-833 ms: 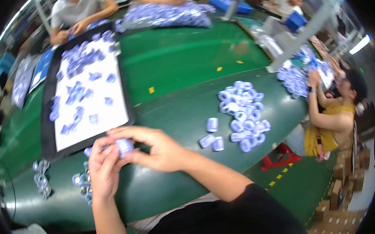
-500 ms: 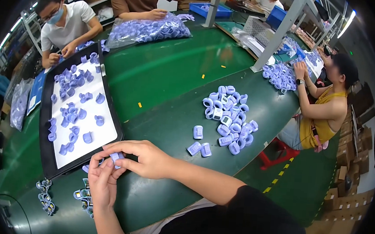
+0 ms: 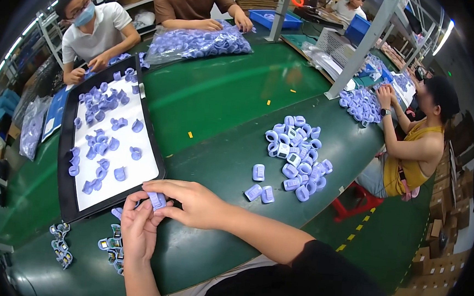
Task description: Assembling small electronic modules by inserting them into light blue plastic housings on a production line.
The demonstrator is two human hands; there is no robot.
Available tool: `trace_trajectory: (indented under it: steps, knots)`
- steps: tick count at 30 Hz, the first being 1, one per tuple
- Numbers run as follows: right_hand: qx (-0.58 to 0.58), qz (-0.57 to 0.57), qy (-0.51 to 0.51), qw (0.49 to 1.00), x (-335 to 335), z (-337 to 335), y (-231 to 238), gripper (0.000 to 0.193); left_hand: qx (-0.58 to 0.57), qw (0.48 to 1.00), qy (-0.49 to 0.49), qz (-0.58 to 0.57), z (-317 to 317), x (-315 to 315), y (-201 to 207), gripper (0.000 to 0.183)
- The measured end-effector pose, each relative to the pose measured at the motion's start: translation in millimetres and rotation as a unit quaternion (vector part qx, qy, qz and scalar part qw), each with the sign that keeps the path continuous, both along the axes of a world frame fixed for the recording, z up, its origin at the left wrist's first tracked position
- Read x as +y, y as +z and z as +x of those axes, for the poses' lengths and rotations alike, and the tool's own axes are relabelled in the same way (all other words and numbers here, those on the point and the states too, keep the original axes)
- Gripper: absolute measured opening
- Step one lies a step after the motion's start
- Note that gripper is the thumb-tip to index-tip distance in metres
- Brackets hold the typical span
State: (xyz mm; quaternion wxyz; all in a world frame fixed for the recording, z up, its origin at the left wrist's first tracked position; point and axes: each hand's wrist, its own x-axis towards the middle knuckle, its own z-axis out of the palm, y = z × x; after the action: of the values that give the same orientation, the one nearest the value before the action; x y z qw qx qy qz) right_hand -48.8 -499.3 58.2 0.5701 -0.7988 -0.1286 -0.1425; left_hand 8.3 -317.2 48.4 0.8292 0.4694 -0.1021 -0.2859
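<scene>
Over the near edge of the green table, both my hands hold one lavender plastic ring-shaped casing [image 3: 157, 199]. My left hand [image 3: 141, 229] is closed around its lower left side, thumb and fingers pressed on it. From the right, my right hand [image 3: 195, 204] pinches it, index finger stretched over the top and thumb below. The casing's flat, marked face is turned up. Just beside my hands lies a black-rimmed tray [image 3: 154, 142] with a white bottom, where curved lavender pieces [image 3: 100, 143] are scattered. Another lavender piece [image 3: 117, 212] lies partly hidden behind my left hand.
A pile of lavender ring casings [image 3: 296, 166] lies to the right, with three apart from it [image 3: 258, 172]. Casings with electronics [image 3: 61, 245] sit at the lower left. Co-workers handle similar parts across the table and at right. A clear bag of parts [image 3: 197, 42] and metal post [image 3: 365, 47] stand beyond.
The view has shifted, so the table scene sits slightly lower and further right. The casing in my hands has turned, showing more of its marked face. Across the table, a co-worker's hand has come down to the bag.
</scene>
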Motion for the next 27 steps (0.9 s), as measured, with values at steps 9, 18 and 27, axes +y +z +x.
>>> trace_trajectory:
  steps: [9,18,27]
  knots:
    - [0.006,0.028,-0.003,1.000,-2,-2,9,0.050,0.019,0.999,-0.001,-0.031,-2,0,3,0.022]
    - [0.034,0.095,-0.011,0.995,-1,-2,12,0.040,0.042,0.995,-0.032,-0.083,1,3,-8,0.024]
    - [-0.092,0.003,-0.047,0.995,2,4,-4,0.049,0.015,0.998,-0.009,-0.053,-2,-3,-5,0.029]
